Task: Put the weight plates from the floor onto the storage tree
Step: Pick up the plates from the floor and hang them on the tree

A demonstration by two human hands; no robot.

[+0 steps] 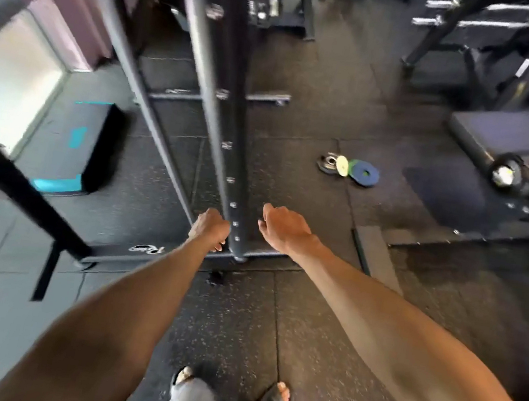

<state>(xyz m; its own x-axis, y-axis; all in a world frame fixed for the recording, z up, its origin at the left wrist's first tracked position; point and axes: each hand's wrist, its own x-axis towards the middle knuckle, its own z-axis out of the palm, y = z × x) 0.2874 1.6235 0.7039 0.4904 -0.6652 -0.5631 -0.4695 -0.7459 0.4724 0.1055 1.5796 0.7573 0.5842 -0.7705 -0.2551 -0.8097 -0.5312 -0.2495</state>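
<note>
Small weight plates (347,169) lie overlapped on the floor (237,317), right of centre, beyond two empty hands: left grip (210,230) loosely curled, right grip (282,229) spread. Probably dense and rigid; best lifted by the rim.

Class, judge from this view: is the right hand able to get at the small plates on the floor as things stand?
Probably yes, with a step and a bend: the right hand is empty, bare floor lies between it and the small plates, and the rack post stands aside.
</note>
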